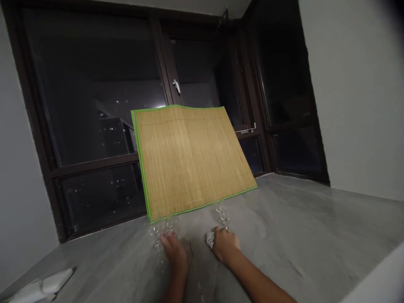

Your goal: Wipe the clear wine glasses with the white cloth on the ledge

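Observation:
My left hand (176, 251) reaches to small clear, glass-like objects (154, 231) on the grey sill, its fingers curled at one of them; the exact shape of these objects is hard to make out. My right hand (225, 245) is closed around a crumpled white cloth (210, 239), which pokes out on its left side and rests near the surface. Just beyond the right knuckles stands another clear, glass-like object (222, 213). Behind both hands, a folded bamboo mat (195, 155) with green edging leans upright against the window.
A dark-framed window (94, 162) spans the back, with a white handle (176, 86). The grey marbled sill (284, 227) runs between side walls. A white object (44, 286), perhaps a packet, lies at the lower left. A pale edge (378, 277) cuts across the lower right.

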`<control>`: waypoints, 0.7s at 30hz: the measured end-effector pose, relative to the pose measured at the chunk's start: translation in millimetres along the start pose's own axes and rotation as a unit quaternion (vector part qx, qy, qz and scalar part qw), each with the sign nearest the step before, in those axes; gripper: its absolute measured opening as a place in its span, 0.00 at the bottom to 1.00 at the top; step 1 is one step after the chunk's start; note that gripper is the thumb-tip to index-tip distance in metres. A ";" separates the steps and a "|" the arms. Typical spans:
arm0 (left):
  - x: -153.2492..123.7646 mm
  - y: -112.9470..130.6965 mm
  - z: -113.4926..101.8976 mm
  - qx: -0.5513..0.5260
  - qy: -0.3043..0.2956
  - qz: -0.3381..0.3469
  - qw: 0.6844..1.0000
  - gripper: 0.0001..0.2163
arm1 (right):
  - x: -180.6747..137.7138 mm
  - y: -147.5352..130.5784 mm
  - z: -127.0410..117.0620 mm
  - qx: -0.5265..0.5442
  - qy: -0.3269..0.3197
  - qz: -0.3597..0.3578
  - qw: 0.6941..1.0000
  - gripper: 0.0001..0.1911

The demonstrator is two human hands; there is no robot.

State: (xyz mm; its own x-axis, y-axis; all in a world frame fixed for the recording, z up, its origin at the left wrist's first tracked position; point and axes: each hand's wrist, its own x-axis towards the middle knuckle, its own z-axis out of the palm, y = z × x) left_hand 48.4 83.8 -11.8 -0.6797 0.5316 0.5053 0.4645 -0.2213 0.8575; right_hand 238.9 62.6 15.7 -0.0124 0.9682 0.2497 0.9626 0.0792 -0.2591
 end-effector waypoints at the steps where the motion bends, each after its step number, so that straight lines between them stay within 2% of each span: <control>1: -3.8 4.4 0.8 -0.010 -0.008 -0.009 1.000 0.24 | 0.5 1.1 -0.2 0.002 0.000 0.003 1.000 0.18; 8: -14.1 18.5 2.4 -0.032 -0.054 0.003 0.998 0.26 | 0.4 3.2 -3.4 0.016 0.001 0.010 1.000 0.20; 12: -13.1 12.9 6.3 -0.015 -0.063 0.016 0.998 0.26 | 0.7 4.8 -3.9 0.029 0.003 -0.018 0.999 0.26; 15: -13.3 8.7 10.1 0.019 -0.076 0.065 0.995 0.24 | 2.2 6.2 -3.8 0.073 0.010 -0.051 0.996 0.32; 18: -15.5 8.3 12.8 0.079 -0.090 0.122 0.985 0.23 | 2.5 5.3 -3.5 0.194 0.055 -0.093 0.975 0.32; 21: -19.2 10.8 14.0 0.144 -0.109 0.183 0.966 0.23 | 0.0 1.5 -2.9 0.320 0.115 -0.157 0.927 0.30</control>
State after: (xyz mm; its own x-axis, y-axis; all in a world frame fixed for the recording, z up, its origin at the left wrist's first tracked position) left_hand 74.3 82.7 -13.6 -0.3186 0.6272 0.7107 0.8117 -0.2067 0.5463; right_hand 241.1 62.1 18.0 -0.1355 0.8031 0.5802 0.5635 0.5442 -0.6215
